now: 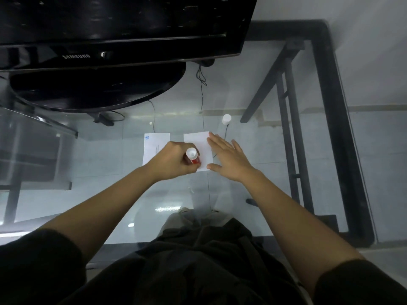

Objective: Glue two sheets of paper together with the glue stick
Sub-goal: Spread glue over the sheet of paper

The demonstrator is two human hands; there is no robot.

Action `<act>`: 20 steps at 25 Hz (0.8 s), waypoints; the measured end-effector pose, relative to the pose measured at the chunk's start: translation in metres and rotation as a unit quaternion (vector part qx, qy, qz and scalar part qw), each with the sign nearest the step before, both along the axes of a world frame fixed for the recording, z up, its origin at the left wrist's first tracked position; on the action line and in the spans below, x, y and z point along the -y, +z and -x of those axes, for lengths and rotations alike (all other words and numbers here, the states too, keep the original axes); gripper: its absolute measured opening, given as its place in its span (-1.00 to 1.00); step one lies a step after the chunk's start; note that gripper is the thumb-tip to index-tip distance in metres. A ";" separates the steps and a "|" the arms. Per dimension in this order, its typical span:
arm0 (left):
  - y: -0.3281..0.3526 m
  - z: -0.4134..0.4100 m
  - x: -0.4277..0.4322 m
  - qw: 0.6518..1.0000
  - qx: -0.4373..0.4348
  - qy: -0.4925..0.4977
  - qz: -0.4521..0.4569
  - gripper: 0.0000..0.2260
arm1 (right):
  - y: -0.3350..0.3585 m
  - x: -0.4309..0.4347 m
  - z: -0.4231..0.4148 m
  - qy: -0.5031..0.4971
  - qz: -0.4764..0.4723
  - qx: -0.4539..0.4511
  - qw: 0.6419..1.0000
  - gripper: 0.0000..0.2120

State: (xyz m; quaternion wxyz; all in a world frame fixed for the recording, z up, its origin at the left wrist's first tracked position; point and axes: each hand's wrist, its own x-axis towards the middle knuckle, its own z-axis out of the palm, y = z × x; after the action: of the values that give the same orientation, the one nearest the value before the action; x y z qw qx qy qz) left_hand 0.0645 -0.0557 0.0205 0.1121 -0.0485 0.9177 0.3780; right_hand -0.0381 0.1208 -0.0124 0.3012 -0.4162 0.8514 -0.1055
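The glue stick (193,156) is in my left hand (174,160), which is curled into a fist around its red barrel, white end pointing up toward the camera. Its lower end sits at the near left corner of the blank sheet (197,148); whether the tip actually touches the paper I cannot confirm, since my fingers cover the contact point.

The blank sheet lies flat on the glass table (123,150), just right of centre. My right hand (228,158) rests on its right edge, palm down, fingers spread and extended, thumb at the near right corner. It grips nothing; it appears to press the sheet flat.

The printed sheet (154,146) lies just to the left of the blank one, apart from it by a narrow gap. It carries a small blue logo at its far left corner and faint lines of text. My left wrist covers its near right portion.

The white cap (226,119) stands on the table beyond the blank sheet, to the far right, well clear of both hands.

A thin black cable (202,100) runs across the glass from the far side toward the sheets. A black monitor (123,25) on a rounded stand occupies the far left of the table. The black table frame (334,119) borders the right side. Dark sleeves cover both upper arms.
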 end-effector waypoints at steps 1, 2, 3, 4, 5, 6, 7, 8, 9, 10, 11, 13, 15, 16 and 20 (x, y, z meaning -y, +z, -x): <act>0.000 0.003 0.000 1.000 0.002 -0.010 0.007 -0.89 | 0.000 0.000 0.000 0.005 -0.005 -0.006 1.000 -0.27; 0.001 0.010 0.002 1.000 -0.003 -0.012 0.018 -0.89 | 0.000 0.001 0.001 0.007 -0.008 -0.008 1.000 -0.27; 0.003 0.021 0.006 0.999 -0.012 -0.003 0.030 -0.88 | 0.001 0.001 0.001 0.007 -0.009 -0.007 1.000 -0.27; 0.005 0.032 0.012 0.999 -0.019 0.016 0.040 -0.88 | 0.001 0.001 0.001 0.005 -0.010 -0.005 1.000 -0.27; 0.007 0.043 0.018 0.998 -0.024 0.040 0.050 -0.87 | 0.002 0.001 0.001 0.004 -0.010 -0.003 1.000 -0.27; 0.010 0.051 0.024 0.996 -0.028 0.064 0.058 -0.87 | 0.002 0.001 0.000 0.004 -0.009 -0.001 1.000 -0.27; 0.011 0.055 0.028 0.995 -0.031 0.079 0.061 -0.86 | 0.002 0.001 0.000 0.004 -0.009 0.000 1.000 -0.27; 0.011 0.053 0.028 0.995 -0.031 0.083 0.055 -0.85 | 0.002 0.001 0.000 0.004 -0.007 0.000 1.000 -0.27; 0.011 0.047 0.025 0.996 -0.029 0.074 0.040 -0.85 | 0.001 0.000 -0.001 0.002 -0.004 -0.001 1.000 -0.26; 0.011 0.038 0.018 0.998 -0.026 0.056 0.025 -0.84 | 0.000 0.000 -0.001 -0.002 -0.001 -0.002 1.000 -0.26; 0.009 0.027 0.010 0.999 -0.020 0.035 0.015 -0.85 | 0.000 0.000 0.000 -0.006 0.002 -0.002 1.000 -0.25; 0.006 0.010 -0.002 1.000 -0.005 0.002 0.006 -0.87 | -0.001 -0.001 0.002 -0.009 0.006 -0.003 1.000 -0.24; 0.003 0.010 -0.002 1.000 0.001 -0.006 0.011 -0.89 | -0.002 -0.001 0.001 -0.008 0.004 -0.003 1.000 -0.24; 0.002 0.016 0.001 1.000 -0.001 0.001 0.017 -0.89 | -0.003 0.000 0.000 -0.008 0.004 -0.001 1.000 -0.24; 0.005 0.050 0.018 0.997 -0.018 0.060 0.047 -0.83 | -0.003 0.000 0.000 -0.006 0.008 -0.004 1.000 -0.25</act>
State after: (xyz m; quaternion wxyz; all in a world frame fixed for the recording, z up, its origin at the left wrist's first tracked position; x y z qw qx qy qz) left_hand 0.0148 -0.0733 0.0252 0.0700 -0.1014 0.9319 0.3410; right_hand -0.0379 0.1210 -0.0153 0.2937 -0.4140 0.8543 -0.1119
